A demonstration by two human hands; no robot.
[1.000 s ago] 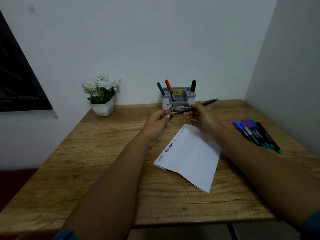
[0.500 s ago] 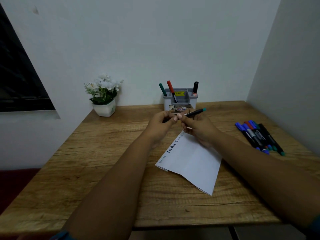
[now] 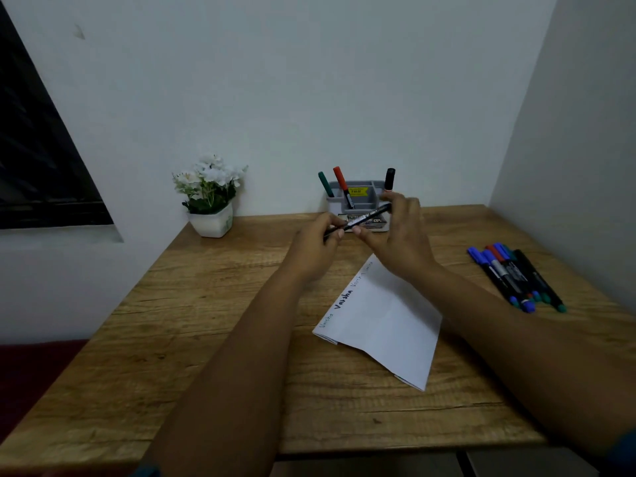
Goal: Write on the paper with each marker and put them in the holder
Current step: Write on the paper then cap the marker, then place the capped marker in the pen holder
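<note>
A black marker point(image 3: 365, 217) hangs in the air in front of the grey holder point(image 3: 370, 198), held by both hands. My left hand point(image 3: 315, 247) pinches its lower left end. My right hand point(image 3: 399, 241) grips the barrel, with fingers over the upper right end. The holder stands at the table's back edge with a green, a red and a black marker upright in it. A folded white paper point(image 3: 385, 321) with handwritten words along its top edge lies below my hands. Several capped markers point(image 3: 514, 275) lie in a row at the right.
A white pot of white flowers point(image 3: 211, 197) stands at the back left of the wooden table point(image 3: 179, 321). Walls close the table in at the back and on the right. A dark window is on the left.
The marker's green end, visible past my right hand earlier, is now covered by my right fingers. Both hands have come together on the marker and risen slightly toward the holder.
</note>
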